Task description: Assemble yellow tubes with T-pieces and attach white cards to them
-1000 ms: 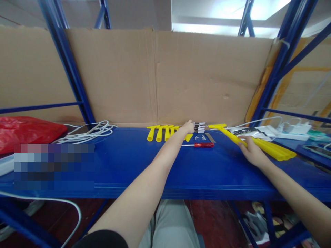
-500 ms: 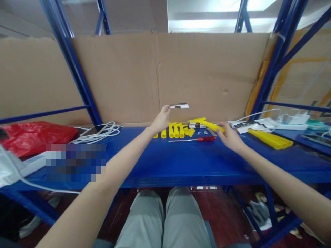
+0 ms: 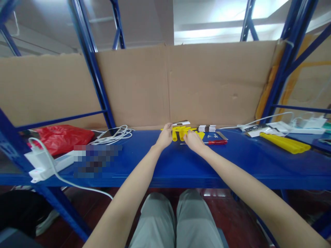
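Observation:
My left hand (image 3: 164,136) is closed on a thin white-and-dark card (image 3: 183,123), held nearly flat at the back of the blue table. My right hand (image 3: 194,141) is closed at the row of yellow tubes (image 3: 174,136), its fingertips on a yellow tube (image 3: 182,134); the fingers partly cover it. To the right of that hand lie small yellow pieces (image 3: 201,135) and a screwdriver with a red handle (image 3: 217,142), its shaft partly hidden. Behind them is a stack of white cards with dark bands (image 3: 207,128).
Long yellow tubes (image 3: 286,143) lie at the right, before a plastic packet (image 3: 254,130). At the left are a red plastic bag (image 3: 64,137), coiled white cable (image 3: 120,134) and a power strip (image 3: 62,163). A cardboard panel (image 3: 207,82) stands behind the blue table (image 3: 168,168).
My right hand has moved left with the yellow tube, from the right of the screwdriver to the tube row. My left hand has lowered the card towards the row. The camera view has shifted left.

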Action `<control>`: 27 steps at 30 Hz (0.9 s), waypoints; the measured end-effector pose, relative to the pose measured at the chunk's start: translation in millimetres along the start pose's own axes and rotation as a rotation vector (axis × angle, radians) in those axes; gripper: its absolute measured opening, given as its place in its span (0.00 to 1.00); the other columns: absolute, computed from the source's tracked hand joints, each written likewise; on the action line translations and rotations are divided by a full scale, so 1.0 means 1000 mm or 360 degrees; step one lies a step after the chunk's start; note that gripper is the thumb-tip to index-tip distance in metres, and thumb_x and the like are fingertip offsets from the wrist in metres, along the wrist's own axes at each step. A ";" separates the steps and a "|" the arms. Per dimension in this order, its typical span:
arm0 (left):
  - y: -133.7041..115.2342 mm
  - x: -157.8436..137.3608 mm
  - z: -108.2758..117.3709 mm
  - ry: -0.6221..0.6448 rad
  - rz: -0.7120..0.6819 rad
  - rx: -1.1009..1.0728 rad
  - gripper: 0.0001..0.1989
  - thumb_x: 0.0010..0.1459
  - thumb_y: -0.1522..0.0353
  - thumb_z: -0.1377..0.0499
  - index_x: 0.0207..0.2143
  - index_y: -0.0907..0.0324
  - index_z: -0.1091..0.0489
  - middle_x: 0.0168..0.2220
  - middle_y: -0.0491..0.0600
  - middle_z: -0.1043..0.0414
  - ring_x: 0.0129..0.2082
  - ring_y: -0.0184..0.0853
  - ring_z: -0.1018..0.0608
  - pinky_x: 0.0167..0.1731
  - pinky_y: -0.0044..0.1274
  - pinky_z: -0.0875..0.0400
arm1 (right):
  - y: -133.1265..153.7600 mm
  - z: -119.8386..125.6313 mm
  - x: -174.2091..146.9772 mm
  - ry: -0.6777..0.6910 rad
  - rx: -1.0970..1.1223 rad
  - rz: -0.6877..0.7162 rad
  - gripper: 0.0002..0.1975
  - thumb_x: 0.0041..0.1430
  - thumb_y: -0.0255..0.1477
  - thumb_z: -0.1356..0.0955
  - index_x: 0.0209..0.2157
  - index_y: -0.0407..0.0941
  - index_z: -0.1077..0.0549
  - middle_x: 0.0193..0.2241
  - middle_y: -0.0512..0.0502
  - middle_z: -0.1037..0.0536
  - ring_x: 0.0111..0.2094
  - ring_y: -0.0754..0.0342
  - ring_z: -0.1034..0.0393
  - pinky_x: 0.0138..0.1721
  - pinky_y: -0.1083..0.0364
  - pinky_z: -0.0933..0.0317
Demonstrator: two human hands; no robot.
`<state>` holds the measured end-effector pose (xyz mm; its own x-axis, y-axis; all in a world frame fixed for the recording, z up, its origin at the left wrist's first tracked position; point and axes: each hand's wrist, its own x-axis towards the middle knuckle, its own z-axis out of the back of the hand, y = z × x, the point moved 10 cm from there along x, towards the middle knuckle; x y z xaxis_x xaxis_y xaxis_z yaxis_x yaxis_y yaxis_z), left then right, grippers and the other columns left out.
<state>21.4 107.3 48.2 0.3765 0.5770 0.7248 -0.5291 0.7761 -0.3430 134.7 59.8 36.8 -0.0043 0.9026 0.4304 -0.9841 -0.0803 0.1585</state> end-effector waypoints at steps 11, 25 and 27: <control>-0.006 0.002 -0.009 0.0062 -0.0080 0.0036 0.15 0.61 0.77 0.53 0.43 0.63 0.29 0.50 0.57 0.31 0.54 0.37 0.29 0.59 0.29 0.38 | -0.017 -0.003 -0.004 0.0069 0.0191 -0.0127 0.23 0.66 0.35 0.46 0.46 0.40 0.25 0.47 0.32 0.23 0.50 0.41 0.28 0.49 0.46 0.39; -0.033 -0.002 0.009 -0.0134 -0.0318 -0.0398 0.16 0.55 0.78 0.48 0.40 0.59 0.24 0.48 0.52 0.27 0.52 0.38 0.27 0.57 0.36 0.37 | -0.103 -0.010 0.022 -0.0629 0.2048 -0.0534 0.10 0.51 0.35 0.30 0.31 0.47 0.34 0.29 0.50 0.27 0.24 0.56 0.31 0.21 0.57 0.36; -0.029 -0.001 0.014 -0.0199 -0.0220 -0.0519 0.15 0.52 0.79 0.46 0.36 0.59 0.23 0.45 0.51 0.26 0.49 0.37 0.25 0.56 0.36 0.35 | -0.103 -0.010 0.023 -0.0650 0.2101 -0.0496 0.11 0.48 0.33 0.29 0.29 0.47 0.35 0.26 0.53 0.29 0.23 0.58 0.32 0.22 0.57 0.35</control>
<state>25.6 80.2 66.1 0.3207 0.4412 0.8382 -0.2020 0.8964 -0.3946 234.4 92.9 21.3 0.4536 0.7908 0.4109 -0.0475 -0.4390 0.8973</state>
